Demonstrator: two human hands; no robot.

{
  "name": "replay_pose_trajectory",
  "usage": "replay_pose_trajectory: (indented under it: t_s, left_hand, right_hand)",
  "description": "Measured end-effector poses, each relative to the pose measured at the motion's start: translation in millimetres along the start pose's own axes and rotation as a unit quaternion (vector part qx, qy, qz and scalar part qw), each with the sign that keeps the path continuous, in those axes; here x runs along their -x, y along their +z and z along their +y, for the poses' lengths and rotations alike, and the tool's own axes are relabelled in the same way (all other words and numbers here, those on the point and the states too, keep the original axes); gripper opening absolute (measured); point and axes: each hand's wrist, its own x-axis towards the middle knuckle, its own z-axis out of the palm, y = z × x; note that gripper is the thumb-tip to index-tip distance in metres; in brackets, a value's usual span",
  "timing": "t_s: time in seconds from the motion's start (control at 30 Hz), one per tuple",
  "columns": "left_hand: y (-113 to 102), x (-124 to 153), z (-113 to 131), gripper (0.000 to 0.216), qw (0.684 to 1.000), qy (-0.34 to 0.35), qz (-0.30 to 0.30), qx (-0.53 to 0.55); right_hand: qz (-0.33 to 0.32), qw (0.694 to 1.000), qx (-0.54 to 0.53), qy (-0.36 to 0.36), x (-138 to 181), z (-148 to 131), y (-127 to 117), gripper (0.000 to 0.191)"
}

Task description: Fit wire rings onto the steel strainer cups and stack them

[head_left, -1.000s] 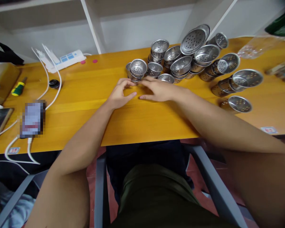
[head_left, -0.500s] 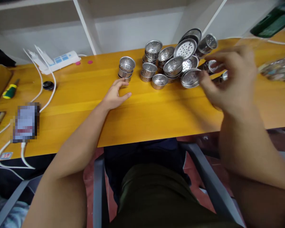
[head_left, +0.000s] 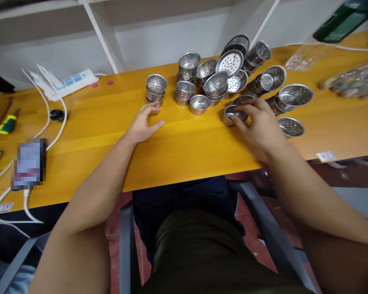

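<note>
My left hand (head_left: pixel 143 123) lies on the yellow table (head_left: pixel 184 143), fingers apart and empty, just in front of a short stack of perforated steel cups (head_left: pixel 155 88). Over to the right, my right hand (head_left: pixel 257 122) has its fingers closed round a small perforated steel cup (head_left: pixel 233 114) that rests on the table. Behind both hands sits a heap of several steel strainer cups and larger strainers (head_left: pixel 227 75), some upright, some tipped on their sides.
A white power strip (head_left: pixel 68 83) with cables lies at the back left, near a black cap (head_left: pixel 57 115) and a yellow-green screwdriver (head_left: pixel 6 124). A phone (head_left: pixel 29 162) lies at the left. A clear plastic bag (head_left: pixel 309 57) is at the back right. White shelving stands behind the table.
My right hand left the stack near my left hand, swung right over the heap, and has come down on a small cup on the table. My left hand stayed put.
</note>
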Motion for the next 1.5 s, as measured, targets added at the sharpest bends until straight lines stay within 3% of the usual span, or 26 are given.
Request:
replay_pose_trajectory:
  t_s: [0.17,0.3,0.4,0.47,0.57,0.63,0.73,0.87,1.0,1.13,1.27,1.5]
  left_hand:
    - [0.2,-0.8,2.4,0.060,1.000,0.006,0.009,-0.003]
    - [-4.3,0.6,17.7,0.052,0.999,0.036,0.011,-0.013]
    - [-2.5,4.7,36.5,0.061,0.996,0.086,-0.009,-0.021]
    - [4.7,7.3,46.8,0.085,0.993,0.115,-0.037,-0.011]
    - [20.6,8.7,52.1,0.124,0.987,0.151,-0.060,0.021]
    - [28.3,7.8,48.3,0.133,0.984,0.167,-0.050,0.025]
    - [29.6,6.0,36.1,0.129,0.986,0.162,-0.026,0.018]
    - [21.4,4.0,22.0,0.106,0.990,0.137,-0.009,0.034]
    - [17.5,-0.3,20.8,0.095,0.988,0.155,-0.016,0.009]
    - [15.5,-1.1,29.5,0.085,0.984,0.175,-0.026,-0.012]
    - [13.2,1.8,36.7,0.075,0.986,0.163,-0.025,-0.018]
    - [18.5,0.5,28.8,0.077,0.984,0.176,-0.021,-0.025]
  right_hand:
    - [-0.057,0.998,-0.012,-0.007,-24.2,18.3,4.4,0.040]
    - [-0.110,0.993,-0.006,-0.038,-28.2,11.1,-0.4,0.026]
    - [-0.081,0.993,-0.022,-0.086,-28.0,-21.0,-4.8,0.024]
    - [-0.051,0.985,-0.047,-0.155,-31.1,-53.7,-1.4,0.026]
    - [-0.079,0.974,-0.056,-0.203,-43.8,-106.7,19.0,0.031]
    - [-0.104,0.970,-0.063,-0.208,-54.8,-136.3,38.0,0.039]
    - [-0.135,0.964,-0.086,-0.213,-67.6,-161.9,58.1,0.042]
    - [-0.156,0.943,-0.180,-0.232,-75.2,-161.6,62.2,0.033]
    - [-0.107,0.934,-0.275,-0.202,-81.9,-150.3,70.1,0.056]
    - [-0.123,0.909,-0.347,-0.193,-88.0,-151.8,85.8,0.075]
    - [-0.159,0.879,-0.422,-0.156,-88.4,-160.0,90.8,0.082]
    - [-0.137,0.852,-0.490,-0.125,-87.1,-166.9,100.0,0.087]
